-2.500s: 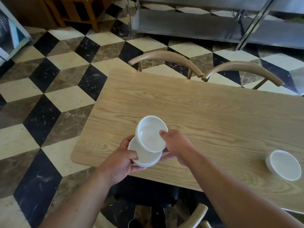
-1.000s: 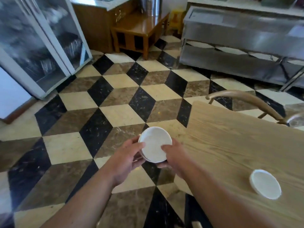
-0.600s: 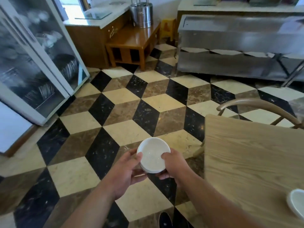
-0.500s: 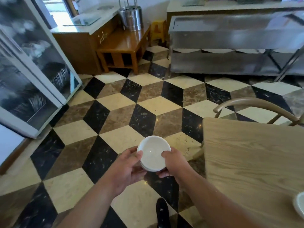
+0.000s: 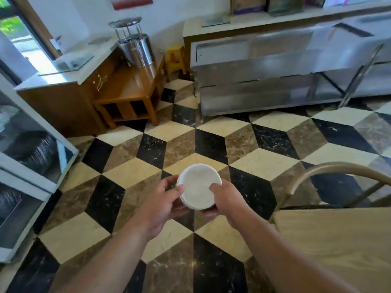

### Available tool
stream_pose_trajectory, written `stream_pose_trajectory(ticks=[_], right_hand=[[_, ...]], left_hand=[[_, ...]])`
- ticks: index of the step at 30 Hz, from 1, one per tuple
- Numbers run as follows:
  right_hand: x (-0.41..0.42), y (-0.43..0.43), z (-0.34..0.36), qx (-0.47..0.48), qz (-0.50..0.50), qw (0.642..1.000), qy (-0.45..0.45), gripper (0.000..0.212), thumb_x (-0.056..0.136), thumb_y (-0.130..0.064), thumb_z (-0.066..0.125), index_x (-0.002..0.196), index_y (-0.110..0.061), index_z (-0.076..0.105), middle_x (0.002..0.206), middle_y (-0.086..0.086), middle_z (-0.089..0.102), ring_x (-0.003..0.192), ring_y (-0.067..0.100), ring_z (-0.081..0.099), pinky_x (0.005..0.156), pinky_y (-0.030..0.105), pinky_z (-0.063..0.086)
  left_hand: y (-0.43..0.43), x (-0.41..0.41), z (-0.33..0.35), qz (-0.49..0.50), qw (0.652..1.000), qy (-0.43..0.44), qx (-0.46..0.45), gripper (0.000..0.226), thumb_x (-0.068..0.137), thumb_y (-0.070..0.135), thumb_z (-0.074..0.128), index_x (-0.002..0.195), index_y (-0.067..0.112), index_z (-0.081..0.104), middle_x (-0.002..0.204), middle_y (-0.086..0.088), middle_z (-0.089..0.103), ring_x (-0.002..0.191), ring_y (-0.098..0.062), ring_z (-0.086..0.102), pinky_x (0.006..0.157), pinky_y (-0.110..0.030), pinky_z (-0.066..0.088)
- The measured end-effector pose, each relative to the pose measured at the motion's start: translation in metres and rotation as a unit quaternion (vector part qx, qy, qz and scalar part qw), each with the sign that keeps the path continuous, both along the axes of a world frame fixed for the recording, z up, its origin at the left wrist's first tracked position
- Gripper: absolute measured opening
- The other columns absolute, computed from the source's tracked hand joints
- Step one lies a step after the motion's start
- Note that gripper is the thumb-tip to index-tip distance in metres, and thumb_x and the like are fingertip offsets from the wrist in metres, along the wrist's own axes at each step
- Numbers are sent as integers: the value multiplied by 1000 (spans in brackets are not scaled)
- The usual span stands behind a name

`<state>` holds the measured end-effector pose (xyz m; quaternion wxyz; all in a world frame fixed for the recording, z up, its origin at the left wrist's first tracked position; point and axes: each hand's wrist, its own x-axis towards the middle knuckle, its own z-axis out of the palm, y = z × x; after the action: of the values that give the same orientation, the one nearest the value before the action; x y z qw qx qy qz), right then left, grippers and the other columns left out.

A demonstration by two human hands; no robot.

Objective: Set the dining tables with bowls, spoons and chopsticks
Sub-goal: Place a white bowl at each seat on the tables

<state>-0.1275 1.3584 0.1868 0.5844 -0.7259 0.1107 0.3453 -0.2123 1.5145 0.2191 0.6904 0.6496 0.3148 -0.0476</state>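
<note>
Bowls point(image 5: 198, 187) gripped between left hand point(image 5: 163, 205) and right hand point(image 5: 227, 200)

No text can be read. The printed boxes point(image 5: 249, 5) on the far surface and the picture point(image 5: 132, 1) on the wall are too blurred, and the gold marks point(image 5: 99, 81) on the wooden cabinet point(image 5: 63, 106) are illegible.
</note>
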Motion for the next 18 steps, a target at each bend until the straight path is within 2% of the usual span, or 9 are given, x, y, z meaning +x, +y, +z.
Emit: stream_pose_trajectory(ticks=[4, 7, 9, 12, 14, 18], right_hand=[[74, 16, 10, -20, -36, 998, -38, 34, 109, -30, 54, 143, -24, 54, 109, 2, 63, 95, 24, 73, 70, 37, 69], [126, 25, 9, -26, -81, 995, -44, 36, 108, -28, 50, 143, -21, 53, 109, 6, 64, 95, 28, 74, 79, 47, 69], [159, 24, 15, -37, -118, 991, -41, 39, 108, -26, 48, 147, -20, 51, 111, 8, 65, 94, 29, 75, 80, 48, 69], [225, 17, 26, -47, -230, 971, -41, 40, 110, -24, 47, 149, -21, 50, 113, 6, 65, 94, 28, 75, 80, 48, 69], [242, 2, 28, -44, -274, 960, -35, 40, 110, -24, 48, 150, -21, 51, 112, 4, 64, 96, 27, 74, 78, 48, 69], [246, -3, 24, -96, -251, 962, -44, 39, 109, -30, 51, 147, -24, 54, 109, 0, 64, 95, 25, 75, 74, 44, 69]], left_hand=[[23, 91, 4, -52, 998, -10, 22, 31, 105, 29, 66, 134, 31, 57, 127, -6, 64, 107, -25, 73, 83, -41, 67], [41, 165, -10, -105, 994, -5, 15, 21, 104, 32, 68, 124, 37, 62, 128, -6, 64, 108, -29, 74, 87, -48, 67], [47, 218, -16, -148, 989, -20, 5, 17, 104, 30, 67, 119, 39, 63, 126, -6, 65, 108, -31, 75, 85, -47, 68], [43, 328, -11, -266, 964, -19, -6, 26, 105, 28, 66, 131, 32, 61, 127, -7, 66, 107, -31, 75, 84, -48, 68], [29, 366, -8, -321, 947, -15, 7, 29, 105, 29, 66, 133, 31, 59, 128, -7, 66, 109, -30, 74, 84, -49, 68], [24, 381, -7, -348, 937, -24, 29, 25, 103, 31, 67, 127, 39, 61, 128, -8, 69, 111, -30, 74, 84, -49, 68]])
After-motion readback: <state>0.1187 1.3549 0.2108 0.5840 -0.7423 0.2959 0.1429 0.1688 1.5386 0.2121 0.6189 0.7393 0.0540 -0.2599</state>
